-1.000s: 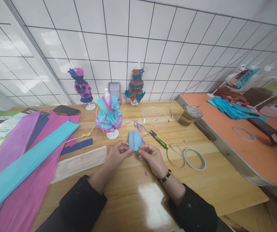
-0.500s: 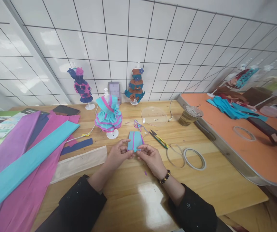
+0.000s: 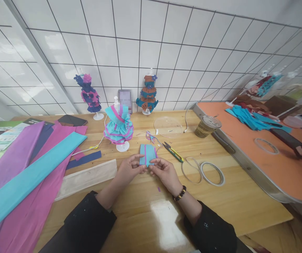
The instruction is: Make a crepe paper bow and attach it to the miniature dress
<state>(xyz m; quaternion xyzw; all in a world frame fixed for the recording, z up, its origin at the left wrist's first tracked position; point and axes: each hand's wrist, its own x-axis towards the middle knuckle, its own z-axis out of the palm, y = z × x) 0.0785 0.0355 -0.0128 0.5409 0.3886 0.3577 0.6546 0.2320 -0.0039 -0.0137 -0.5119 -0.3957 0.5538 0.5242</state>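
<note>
A small turquoise crepe paper piece (image 3: pixel 149 153) with purple stripes is held just over the table, its near edge pinched from both sides. My left hand (image 3: pixel 131 168) grips its lower left corner between thumb and fingers. On the lower right, my right hand (image 3: pixel 164 171) pinches the same edge, close beside the left fingertips. Right of the paper lie thread snips (image 3: pixel 173 151) with yellow-green handles. Beyond it is a little bundle of purple scraps (image 3: pixel 150 136). A mini dress form (image 3: pixel 119 126) in a ruffled turquoise and pink paper dress stands behind my left hand.
Strips of turquoise paper (image 3: pixel 35 181), pink and purple sheets cover the left side. A beige strip (image 3: pixel 87 179) lies nearer. Tape rolls (image 3: pixel 223 179) and a lidded cup (image 3: pixel 206 127) are at right, before an orange table (image 3: pixel 245 147). Two dressed forms (image 3: pixel 149 95) stand along the wall.
Almost nothing differs. The striped paper has shifted very slightly toward me and to the right, with both hands keeping their pinch.
</note>
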